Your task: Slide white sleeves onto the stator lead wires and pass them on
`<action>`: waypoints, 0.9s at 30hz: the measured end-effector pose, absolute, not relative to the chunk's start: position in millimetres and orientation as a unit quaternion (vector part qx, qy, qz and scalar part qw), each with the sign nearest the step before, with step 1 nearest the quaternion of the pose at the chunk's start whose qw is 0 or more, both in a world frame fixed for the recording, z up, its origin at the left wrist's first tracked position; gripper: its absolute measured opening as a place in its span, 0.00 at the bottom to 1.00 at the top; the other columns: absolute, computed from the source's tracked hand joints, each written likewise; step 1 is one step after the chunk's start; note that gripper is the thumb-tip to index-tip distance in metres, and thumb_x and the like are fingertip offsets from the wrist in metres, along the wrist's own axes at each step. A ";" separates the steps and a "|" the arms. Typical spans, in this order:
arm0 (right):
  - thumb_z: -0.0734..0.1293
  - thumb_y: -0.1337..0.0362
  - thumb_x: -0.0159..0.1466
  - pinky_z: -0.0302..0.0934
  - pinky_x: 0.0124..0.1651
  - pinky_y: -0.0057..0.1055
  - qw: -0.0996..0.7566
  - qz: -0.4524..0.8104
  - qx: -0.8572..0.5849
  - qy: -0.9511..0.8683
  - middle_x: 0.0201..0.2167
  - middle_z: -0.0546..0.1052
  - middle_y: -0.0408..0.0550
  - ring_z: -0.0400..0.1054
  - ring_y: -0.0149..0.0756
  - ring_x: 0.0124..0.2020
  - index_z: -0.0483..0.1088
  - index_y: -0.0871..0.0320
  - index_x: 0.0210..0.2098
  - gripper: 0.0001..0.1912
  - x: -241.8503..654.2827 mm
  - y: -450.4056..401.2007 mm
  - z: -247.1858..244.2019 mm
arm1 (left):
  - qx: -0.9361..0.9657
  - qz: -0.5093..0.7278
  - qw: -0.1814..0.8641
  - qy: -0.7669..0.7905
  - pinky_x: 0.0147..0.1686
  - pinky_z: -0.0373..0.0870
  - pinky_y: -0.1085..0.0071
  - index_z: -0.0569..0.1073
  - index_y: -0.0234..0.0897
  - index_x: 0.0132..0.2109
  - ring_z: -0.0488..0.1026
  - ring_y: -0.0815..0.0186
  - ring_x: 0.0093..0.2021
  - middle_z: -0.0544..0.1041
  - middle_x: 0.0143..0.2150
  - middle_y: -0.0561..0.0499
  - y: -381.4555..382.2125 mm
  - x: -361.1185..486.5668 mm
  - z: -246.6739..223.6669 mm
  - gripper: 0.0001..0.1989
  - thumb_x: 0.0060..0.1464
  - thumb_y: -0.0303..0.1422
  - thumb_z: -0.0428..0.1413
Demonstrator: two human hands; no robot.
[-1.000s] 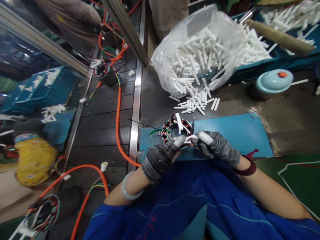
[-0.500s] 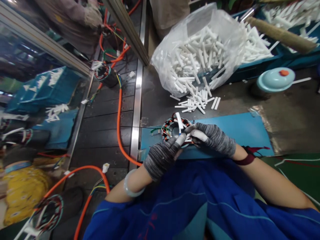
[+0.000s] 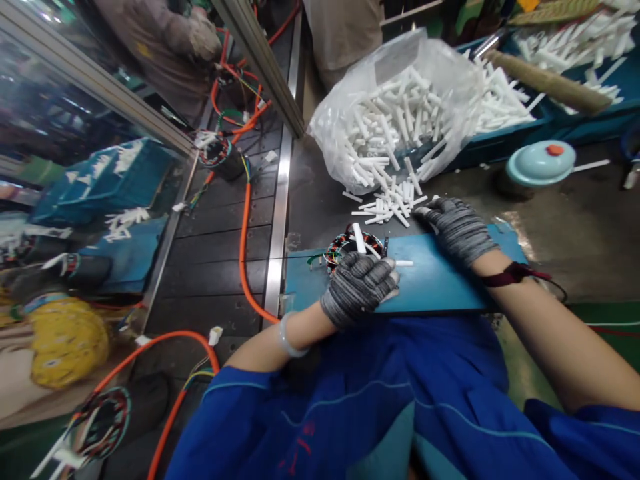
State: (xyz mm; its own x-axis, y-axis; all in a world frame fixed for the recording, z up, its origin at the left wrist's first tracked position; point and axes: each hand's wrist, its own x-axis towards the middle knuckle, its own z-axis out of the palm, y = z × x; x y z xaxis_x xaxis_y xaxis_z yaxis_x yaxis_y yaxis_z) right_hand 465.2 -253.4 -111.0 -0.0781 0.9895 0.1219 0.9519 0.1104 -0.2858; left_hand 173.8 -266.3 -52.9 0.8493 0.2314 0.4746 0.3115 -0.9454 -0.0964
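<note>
A ring-shaped wound coil part (image 3: 334,245) with black, orange and green wires lies at the left end of a blue mat (image 3: 420,283). My left hand (image 3: 359,283), in a grey striped glove, covers its near side, fingers curled; what they hold is hidden. One white tube (image 3: 359,238) stands up from the ring, and another (image 3: 404,263) sticks out to the right of the left fingers. My right hand (image 3: 457,230) reaches over the mat's far edge, its fingertips beside loose white tubes (image 3: 393,203); what is between them is too small to tell.
Behind the mat are an open plastic bag of white tubes (image 3: 400,113) and a blue bin (image 3: 505,140). A light-blue lidded container (image 3: 540,163) stands right. Left, a conveyor (image 3: 200,267) carries motor parts and an orange cable (image 3: 243,233). A person's gloved hand (image 3: 204,39) is at the top left.
My right hand has left the ring and moved right and away toward the loose tubes. My left hand has settled flatter over the ring's near side. The view has shifted slightly.
</note>
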 end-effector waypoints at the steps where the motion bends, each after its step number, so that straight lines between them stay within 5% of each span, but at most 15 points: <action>1: 0.59 0.62 0.70 0.64 0.53 0.48 0.137 0.055 -0.673 -0.725 0.50 0.77 0.59 0.69 0.52 0.49 0.77 0.57 0.52 0.18 466.6 -254.7 -114.2 | -0.962 -0.229 0.065 -0.133 0.51 0.65 0.61 0.80 0.45 0.47 0.75 0.62 0.47 0.83 0.50 0.53 -263.8 173.7 -50.5 0.08 0.66 0.40 0.58; 7: 0.64 0.57 0.70 0.61 0.57 0.47 0.240 0.027 -0.681 -0.691 0.55 0.76 0.59 0.68 0.52 0.53 0.79 0.56 0.43 0.14 470.4 -266.6 -114.9 | -0.930 -0.232 -0.216 -0.186 0.50 0.69 0.64 0.80 0.42 0.43 0.76 0.66 0.44 0.83 0.40 0.54 -256.0 171.1 -25.9 0.12 0.70 0.35 0.51; 10: 0.65 0.56 0.69 0.63 0.58 0.47 0.324 0.019 -0.677 -0.661 0.58 0.75 0.58 0.70 0.51 0.54 0.77 0.55 0.43 0.12 460.9 -278.1 -101.7 | -0.892 -0.229 -0.275 -0.278 0.47 0.70 0.65 0.80 0.38 0.42 0.76 0.64 0.41 0.81 0.37 0.50 -255.7 180.7 -22.8 0.12 0.67 0.38 0.55; 15: 0.67 0.56 0.68 0.70 0.52 0.45 0.458 0.032 -0.662 -0.593 0.42 0.82 0.51 0.77 0.46 0.44 0.76 0.54 0.45 0.11 428.1 -307.6 -64.8 | -0.889 -0.223 -0.263 -0.300 0.44 0.71 0.64 0.82 0.38 0.40 0.76 0.63 0.38 0.81 0.33 0.50 -259.2 196.9 -22.9 0.14 0.66 0.42 0.56; 22: 0.71 0.58 0.65 0.74 0.46 0.38 0.466 0.252 -0.609 -0.590 0.42 0.83 0.45 0.79 0.41 0.42 0.78 0.50 0.46 0.11 400.3 -350.3 -39.7 | -0.905 -0.318 -0.121 -0.254 0.52 0.76 0.59 0.67 0.39 0.65 0.76 0.56 0.53 0.76 0.54 0.42 -271.3 164.4 -15.3 0.29 0.61 0.43 0.61; 27: 0.73 0.56 0.62 0.75 0.45 0.37 0.466 0.341 -0.612 -0.540 0.38 0.84 0.44 0.80 0.41 0.38 0.79 0.52 0.41 0.10 398.8 -357.6 -51.0 | -0.900 -0.286 -0.129 -0.304 0.48 0.78 0.60 0.67 0.40 0.61 0.76 0.57 0.50 0.74 0.51 0.44 -276.1 140.5 -34.1 0.26 0.59 0.40 0.63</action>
